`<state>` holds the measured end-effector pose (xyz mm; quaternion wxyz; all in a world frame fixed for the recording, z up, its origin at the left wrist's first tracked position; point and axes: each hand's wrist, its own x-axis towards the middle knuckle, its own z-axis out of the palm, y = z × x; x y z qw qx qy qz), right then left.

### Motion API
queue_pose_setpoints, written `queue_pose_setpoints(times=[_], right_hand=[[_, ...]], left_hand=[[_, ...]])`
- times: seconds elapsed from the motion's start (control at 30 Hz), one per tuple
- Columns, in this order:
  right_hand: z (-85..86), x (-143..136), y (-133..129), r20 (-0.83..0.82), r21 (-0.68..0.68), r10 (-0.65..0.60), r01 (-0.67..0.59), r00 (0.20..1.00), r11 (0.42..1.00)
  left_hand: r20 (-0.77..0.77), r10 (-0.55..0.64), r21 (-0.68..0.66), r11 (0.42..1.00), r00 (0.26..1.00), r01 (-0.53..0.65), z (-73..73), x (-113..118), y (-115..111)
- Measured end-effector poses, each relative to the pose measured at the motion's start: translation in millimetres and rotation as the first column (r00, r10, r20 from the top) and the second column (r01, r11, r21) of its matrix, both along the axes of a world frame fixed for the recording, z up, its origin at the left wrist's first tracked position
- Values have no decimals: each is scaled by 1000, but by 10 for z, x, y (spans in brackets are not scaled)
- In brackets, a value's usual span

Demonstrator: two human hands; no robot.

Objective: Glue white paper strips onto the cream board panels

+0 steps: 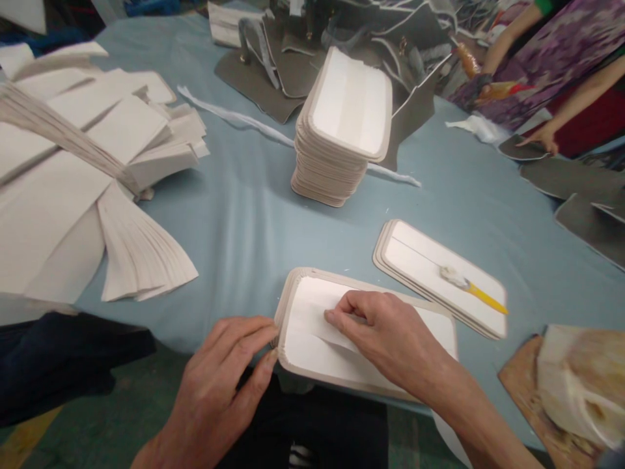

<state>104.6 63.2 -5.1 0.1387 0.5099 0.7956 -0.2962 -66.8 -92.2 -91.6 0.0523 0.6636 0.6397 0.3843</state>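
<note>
A stack of beige-edged rounded panels with white tops lies at the table's near edge. My left hand is closed at the stack's left end, thumb and fingers on the panel edge. Over the white top, my right hand is closed in a pinch, apparently on a thin white strip. The fingers partly cover the strip, and a pale white end hangs below my right forearm. Just behind lies a smaller stack of narrow panels, with a yellow-handled brush on top, its bristles white.
A tall stack of panels stands mid-table, near grey bag pieces. Fanned white sheets cover the left side. A stained white container sits on a brown board at right. Another person's hand touches grey pieces.
</note>
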Motion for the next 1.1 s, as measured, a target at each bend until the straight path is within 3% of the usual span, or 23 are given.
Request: queue_pose_setpoints(times=[0.33,1.1], right_hand=[[15,-32,54,36,-8,36,-36,999,999],[-10,15,45,-20,-7,13,-14,1000,1000]], left_hand=[[-141,-84,11,996,986,86,-69,-127,91],[-149,-80,-2,997,986,80,-112,-108,112]])
